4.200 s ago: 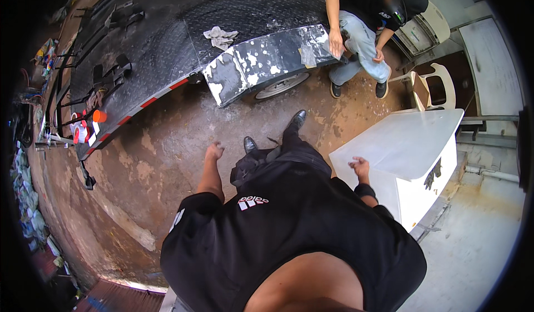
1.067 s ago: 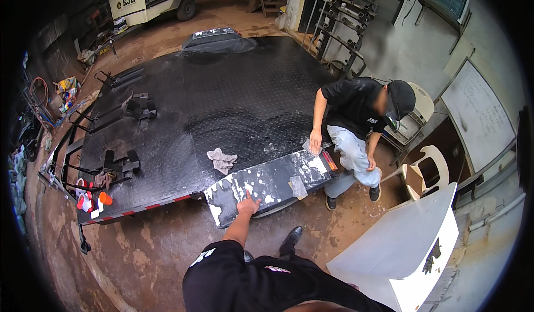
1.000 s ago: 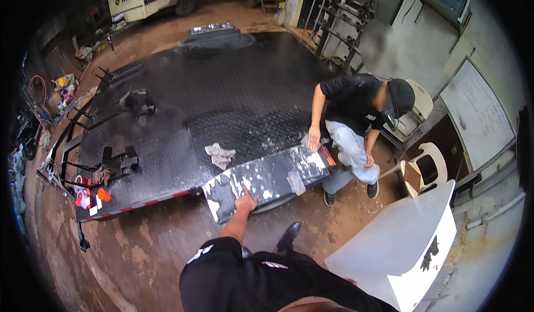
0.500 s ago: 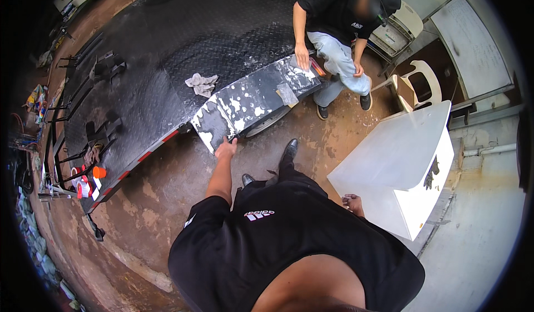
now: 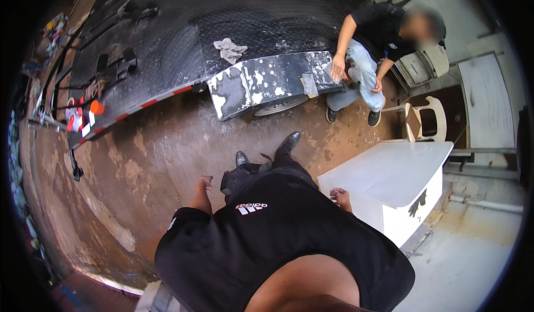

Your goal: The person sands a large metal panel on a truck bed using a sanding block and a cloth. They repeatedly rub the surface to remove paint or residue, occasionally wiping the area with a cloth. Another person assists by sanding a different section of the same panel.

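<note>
Both hands hang empty at the person's sides: left hand [image 5: 203,185] loosely curled, right hand [image 5: 339,195] loosely curled just beside the white box [image 5: 389,187] at 3 o'clock, its inside hidden. The paint-chipped fender [image 5: 267,84] lies at 12 o'clock, well apart, a grey rag [image 5: 230,49] above it.

Lighting: even, soft daylight, no hard shadows. Brightest areas: pale concrete floor [image 5: 473,256] lower right and white box-shaped cabinet [image 5: 389,178]. Black diamond-plate trailer deck [image 5: 267,17] shows dull sheen. Fisheye bends straight edges; black vignette at rim. Co-worker's face blurred; focus otherwise fair.
</note>
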Demonstrator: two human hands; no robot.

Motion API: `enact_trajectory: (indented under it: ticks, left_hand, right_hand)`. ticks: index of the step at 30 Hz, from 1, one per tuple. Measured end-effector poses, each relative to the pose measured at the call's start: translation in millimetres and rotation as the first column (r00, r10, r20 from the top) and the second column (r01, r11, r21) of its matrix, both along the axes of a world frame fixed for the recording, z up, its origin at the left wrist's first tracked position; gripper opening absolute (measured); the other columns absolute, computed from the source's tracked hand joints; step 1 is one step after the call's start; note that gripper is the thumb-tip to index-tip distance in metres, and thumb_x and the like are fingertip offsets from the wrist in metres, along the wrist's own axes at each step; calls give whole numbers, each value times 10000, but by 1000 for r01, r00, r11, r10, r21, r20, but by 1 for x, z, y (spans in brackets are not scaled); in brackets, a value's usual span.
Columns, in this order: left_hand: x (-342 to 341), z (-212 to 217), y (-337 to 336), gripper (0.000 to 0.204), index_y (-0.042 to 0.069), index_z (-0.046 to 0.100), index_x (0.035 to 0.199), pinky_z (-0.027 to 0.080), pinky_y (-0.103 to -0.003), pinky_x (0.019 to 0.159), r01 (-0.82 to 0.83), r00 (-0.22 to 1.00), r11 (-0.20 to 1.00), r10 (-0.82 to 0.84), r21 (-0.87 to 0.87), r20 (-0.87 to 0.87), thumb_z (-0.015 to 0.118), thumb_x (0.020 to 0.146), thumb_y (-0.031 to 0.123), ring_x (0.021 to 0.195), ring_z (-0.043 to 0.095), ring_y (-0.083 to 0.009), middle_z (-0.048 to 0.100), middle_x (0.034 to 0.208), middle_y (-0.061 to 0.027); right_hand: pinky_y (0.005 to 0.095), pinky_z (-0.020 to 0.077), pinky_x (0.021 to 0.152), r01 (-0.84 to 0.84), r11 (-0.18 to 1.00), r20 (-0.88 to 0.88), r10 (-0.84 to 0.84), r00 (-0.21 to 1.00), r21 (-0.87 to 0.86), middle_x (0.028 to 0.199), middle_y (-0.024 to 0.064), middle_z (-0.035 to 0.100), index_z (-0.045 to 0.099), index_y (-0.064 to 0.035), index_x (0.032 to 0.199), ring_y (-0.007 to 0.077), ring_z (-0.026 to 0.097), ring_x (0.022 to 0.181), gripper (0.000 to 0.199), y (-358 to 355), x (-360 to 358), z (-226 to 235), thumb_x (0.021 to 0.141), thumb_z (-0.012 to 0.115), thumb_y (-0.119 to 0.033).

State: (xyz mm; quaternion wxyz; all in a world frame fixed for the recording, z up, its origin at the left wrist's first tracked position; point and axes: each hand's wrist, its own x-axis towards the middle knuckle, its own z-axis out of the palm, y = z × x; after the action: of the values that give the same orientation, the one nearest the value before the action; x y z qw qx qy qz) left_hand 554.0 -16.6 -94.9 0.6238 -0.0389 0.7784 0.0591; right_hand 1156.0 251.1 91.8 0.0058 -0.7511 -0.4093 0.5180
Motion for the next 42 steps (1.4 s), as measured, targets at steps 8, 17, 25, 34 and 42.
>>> enact_trajectory:
  ticks: [8,17,25,34,42]
  left_hand:
    - [22,-46,22,574,115,577,1293,544,-522,651,-108,989,990,99,86,107,487,952,567,841,673,-332,696,1010,-144]
    - [41,20,80,507,61,672,1156,554,-500,700,-284,945,870,325,402,-36,603,904,495,811,700,-304,724,943,-140]
    - [56,-33,-27,516,63,629,1226,525,-501,558,-284,949,927,309,243,-70,593,916,474,667,682,-306,711,934,-180]
    - [47,-13,-3,500,113,520,1313,538,-552,699,-246,969,948,242,202,45,527,970,477,800,688,-327,699,1062,-144]
    - [14,3,64,493,135,563,1264,530,-508,671,-125,989,925,143,358,-25,563,948,515,748,685,-271,707,966,-110]
  right_hand:
    - [298,458,553,-99,990,8,98,995,97,949,78,743,645,-25,1187,177,701,759,377,57,-10,22,834,707,-140]
    - [325,474,622,-160,981,61,153,986,111,946,68,736,646,-36,1199,172,697,773,395,66,5,30,835,719,-171]
    - [357,483,702,-248,966,42,245,969,74,1003,45,722,641,-86,1211,173,691,852,370,64,-28,27,866,711,-201]
    - [340,470,656,-164,986,60,162,985,21,947,34,728,652,-93,1192,170,694,794,393,32,-4,15,851,764,-256]
    - [282,447,509,-27,997,3,27,1000,78,854,73,723,677,-4,1119,150,669,661,383,4,-11,9,779,780,-149]
